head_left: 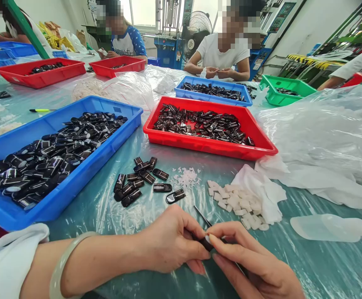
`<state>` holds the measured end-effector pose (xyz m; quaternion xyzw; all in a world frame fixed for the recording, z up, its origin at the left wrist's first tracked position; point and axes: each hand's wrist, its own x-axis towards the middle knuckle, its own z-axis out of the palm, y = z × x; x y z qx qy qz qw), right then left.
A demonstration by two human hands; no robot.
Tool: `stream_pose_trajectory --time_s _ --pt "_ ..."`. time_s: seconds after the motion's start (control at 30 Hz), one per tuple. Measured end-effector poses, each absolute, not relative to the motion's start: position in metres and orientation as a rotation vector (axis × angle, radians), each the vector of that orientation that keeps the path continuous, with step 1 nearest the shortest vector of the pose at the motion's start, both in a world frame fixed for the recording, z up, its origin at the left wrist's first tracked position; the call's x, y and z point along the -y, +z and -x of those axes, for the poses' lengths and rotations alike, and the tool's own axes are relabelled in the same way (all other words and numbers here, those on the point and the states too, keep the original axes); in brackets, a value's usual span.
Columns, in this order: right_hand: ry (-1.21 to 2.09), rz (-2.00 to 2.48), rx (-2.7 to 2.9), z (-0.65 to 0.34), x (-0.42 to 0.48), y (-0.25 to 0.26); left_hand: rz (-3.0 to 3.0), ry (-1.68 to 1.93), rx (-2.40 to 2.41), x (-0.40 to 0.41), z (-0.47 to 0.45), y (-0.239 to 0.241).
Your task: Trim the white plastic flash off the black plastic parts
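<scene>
The work in hand is fine handling of 1 small black piece, pinched low in the head view, just in front of the person. The left hand is closed around its near end, thumb and fingers curled tight. The right hand meets it from the other side, thumb tip and forefinger pressed on the same piece, so both grips are shut on it and it sits right between the fingertips. A thin dark tool slants up from behind the piece and seems to pass under the right fingers; whether they grip it cannot be told. Any further move on the piece looks to call for a steady left pinch and small, exact motion from the right. Beyond the hands, loose black pieces lie on the film-covered table, near a heap of white bits. A blue tray and a red tray behind them hold many more black pieces
</scene>
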<state>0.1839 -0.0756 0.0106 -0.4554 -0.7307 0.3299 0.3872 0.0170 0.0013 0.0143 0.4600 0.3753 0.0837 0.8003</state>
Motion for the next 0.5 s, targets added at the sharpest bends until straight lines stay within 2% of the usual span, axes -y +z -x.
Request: stream_pose_trajectory --time_s 0.33,0.4,0.5 --pt "0.864 1.148 1.908 -0.189 0.069 0.023 -0.995 0.141 -0.811 -0.003 -0.017 0.021" --pt "0.760 1.195 1.964 -0.193 0.061 0.028 -0.985 0.141 -0.823 -0.004 -0.017 0.020" --pt "0.427 1.395 2.010 -0.199 0.039 0.028 -0.963 0.144 -0.814 -0.004 -0.019 0.019"
